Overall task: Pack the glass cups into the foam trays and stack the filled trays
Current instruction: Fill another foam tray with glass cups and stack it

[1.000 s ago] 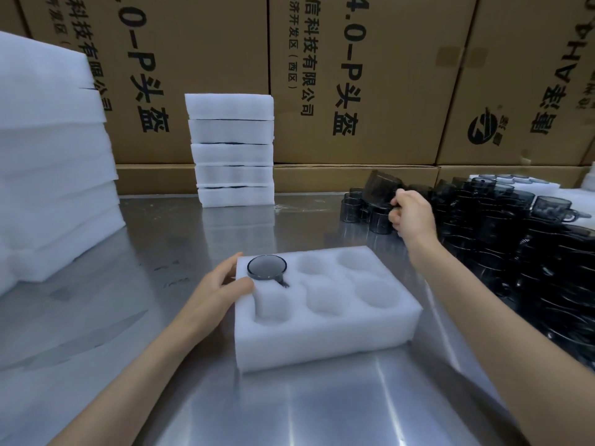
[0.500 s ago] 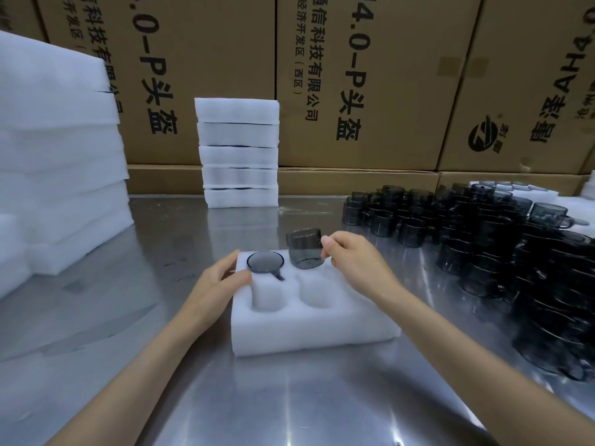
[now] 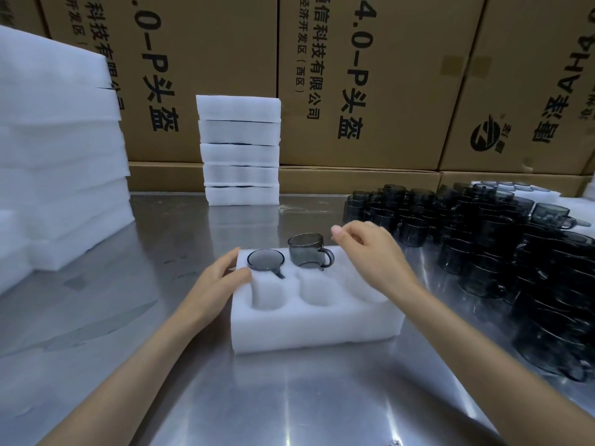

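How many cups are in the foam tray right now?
2. One cup sits sunk in the tray's far-left pocket; the second cup stands high at the far-middle pocket. The right hand hides the far-right pocket.

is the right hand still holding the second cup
No, the right hand is open and clear of the second cup, which sits in the foam tray.

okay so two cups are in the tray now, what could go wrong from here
The second cup stands high in its pocket, apparently not pushed down; stacking another tray on it might stress the glass. The right hand, open beside it, could knock its handle. Loose cups crowd the table's right side, easy to bump when reaching.
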Motion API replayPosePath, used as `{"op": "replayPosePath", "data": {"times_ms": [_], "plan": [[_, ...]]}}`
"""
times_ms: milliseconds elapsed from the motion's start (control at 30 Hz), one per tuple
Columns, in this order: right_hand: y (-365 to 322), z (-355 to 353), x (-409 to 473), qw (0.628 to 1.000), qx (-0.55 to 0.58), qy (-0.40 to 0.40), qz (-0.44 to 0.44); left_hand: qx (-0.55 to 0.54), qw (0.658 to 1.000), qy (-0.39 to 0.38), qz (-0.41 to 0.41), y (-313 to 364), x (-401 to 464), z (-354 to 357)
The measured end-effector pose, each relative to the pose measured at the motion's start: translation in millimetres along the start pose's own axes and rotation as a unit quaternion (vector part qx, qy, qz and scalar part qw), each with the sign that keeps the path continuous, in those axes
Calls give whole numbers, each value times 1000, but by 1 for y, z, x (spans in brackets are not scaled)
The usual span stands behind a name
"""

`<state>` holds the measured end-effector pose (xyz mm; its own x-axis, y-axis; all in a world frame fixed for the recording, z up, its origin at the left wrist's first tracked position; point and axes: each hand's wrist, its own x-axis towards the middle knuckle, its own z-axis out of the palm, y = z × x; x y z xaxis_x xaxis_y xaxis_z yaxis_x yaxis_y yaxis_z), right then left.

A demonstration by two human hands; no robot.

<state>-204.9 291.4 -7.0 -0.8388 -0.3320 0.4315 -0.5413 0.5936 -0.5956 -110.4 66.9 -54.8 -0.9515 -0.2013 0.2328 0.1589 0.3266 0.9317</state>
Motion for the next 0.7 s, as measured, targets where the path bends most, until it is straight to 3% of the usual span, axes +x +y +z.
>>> {"op": "replayPosePath", "data": {"times_ms": [133, 200, 300, 400, 567, 700], "plan": [[8, -1, 4, 998, 35, 0, -60, 57, 996, 73, -20, 10, 1, 2], [11, 2, 5, 994, 17, -40, -96, 103, 991, 78, 39, 23, -1, 6], [13, 7, 3, 986, -79, -83, -121, 245, 958, 20, 146, 38, -5, 22], [13, 10, 1, 974, -142, -110, -141, 381, 907, -68, 169, 39, -9, 35], [13, 10, -2, 980, -131, -93, -119, 412, 893, -111, 139, 39, -9, 31], [15, 10, -4, 972, -188, -75, -116, 417, 893, -118, 123, 41, -10, 33]]}}
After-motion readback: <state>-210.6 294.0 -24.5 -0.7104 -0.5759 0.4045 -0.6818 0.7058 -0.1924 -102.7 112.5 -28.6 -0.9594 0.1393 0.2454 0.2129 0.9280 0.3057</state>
